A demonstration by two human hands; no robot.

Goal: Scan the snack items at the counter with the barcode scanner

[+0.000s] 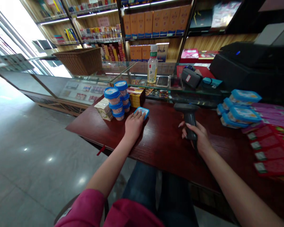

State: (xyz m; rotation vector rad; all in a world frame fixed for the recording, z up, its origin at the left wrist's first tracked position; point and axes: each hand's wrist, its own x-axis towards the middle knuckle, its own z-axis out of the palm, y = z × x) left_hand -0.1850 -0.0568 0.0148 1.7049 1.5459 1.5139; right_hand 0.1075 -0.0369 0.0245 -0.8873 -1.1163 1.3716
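Note:
My left hand rests over a small rectangular tub with a blue lid, its fingers closed on it at the table top. The palm and fingers hide part of the tub. Beside it are stacked round tubs with blue lids, two columns showing. My right hand is wrapped round the handle of a dark barcode scanner, held above the table with its head uppermost. On the right stands a pile of rectangular blue-lidded tubs, apart from that hand.
On the dark red table are a white carton, stacked yellow-and-dark packets and red packs. A bottle and a phone lie beyond on the glass counter. Black equipment stands at right, a wicker basket at left.

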